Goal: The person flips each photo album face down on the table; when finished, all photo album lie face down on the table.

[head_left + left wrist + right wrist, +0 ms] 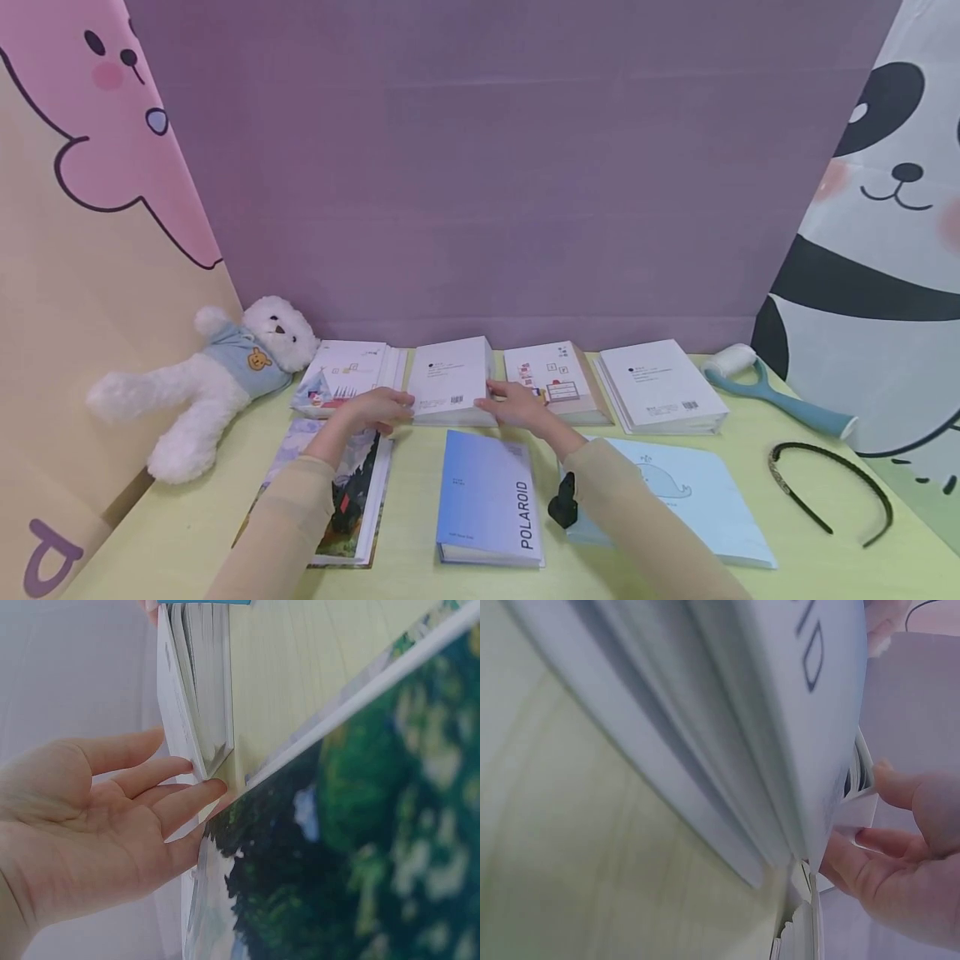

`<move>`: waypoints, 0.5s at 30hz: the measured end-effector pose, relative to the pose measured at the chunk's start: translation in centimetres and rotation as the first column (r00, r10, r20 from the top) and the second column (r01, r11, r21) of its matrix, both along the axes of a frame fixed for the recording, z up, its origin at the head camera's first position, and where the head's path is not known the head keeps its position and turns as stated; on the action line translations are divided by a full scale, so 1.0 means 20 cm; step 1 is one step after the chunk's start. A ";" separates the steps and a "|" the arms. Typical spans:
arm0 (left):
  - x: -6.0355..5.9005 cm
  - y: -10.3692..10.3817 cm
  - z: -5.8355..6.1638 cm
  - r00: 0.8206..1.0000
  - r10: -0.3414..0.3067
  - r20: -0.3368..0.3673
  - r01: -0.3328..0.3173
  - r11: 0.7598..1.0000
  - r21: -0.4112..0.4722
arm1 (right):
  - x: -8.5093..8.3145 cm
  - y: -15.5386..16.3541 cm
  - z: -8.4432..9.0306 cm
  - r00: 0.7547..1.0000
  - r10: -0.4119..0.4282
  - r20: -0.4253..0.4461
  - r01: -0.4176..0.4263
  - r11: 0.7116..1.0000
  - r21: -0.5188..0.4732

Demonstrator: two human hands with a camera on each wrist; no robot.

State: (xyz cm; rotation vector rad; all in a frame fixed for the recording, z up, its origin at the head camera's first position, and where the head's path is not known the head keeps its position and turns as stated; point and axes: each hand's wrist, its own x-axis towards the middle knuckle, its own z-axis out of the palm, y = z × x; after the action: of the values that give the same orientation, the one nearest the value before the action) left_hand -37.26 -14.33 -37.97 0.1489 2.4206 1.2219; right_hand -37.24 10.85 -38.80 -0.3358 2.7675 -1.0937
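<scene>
A thick white photo album [450, 375] lies in the back row, its barcode side up. At its near left corner is my left hand [375, 408], fingers extended and touching the edge; in the left wrist view the thumb stands apart from the album's cover [180, 712]. My right hand [517, 406] holds the near right corner with thumb and fingers, and in the right wrist view the blue POLAROID album [810, 712] partly hides this grip. That blue album [487, 500] lies nearer me, between my forearms.
More white albums flank it: one at left [348, 371], two at right [558, 383] [660, 383]. A picture-covered album [367, 500] and pale blue book [697, 500] lie in front. Around them are a white plush bear [255, 358], lint roller [787, 400] and black headband [832, 458].
</scene>
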 end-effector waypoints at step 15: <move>0.02 0.02 0.03 0.999 0.023 -0.024 -0.025 0.997 -0.073 | 0.01 0.00 0.03 0.994 -0.027 -0.103 0.023 0.999 -0.033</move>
State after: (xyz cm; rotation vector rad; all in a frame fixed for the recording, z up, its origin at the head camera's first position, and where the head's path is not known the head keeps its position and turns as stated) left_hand -36.86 -13.87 -37.39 0.1132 2.4900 1.1455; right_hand -37.12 10.83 -38.20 -0.3732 2.8546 -1.1589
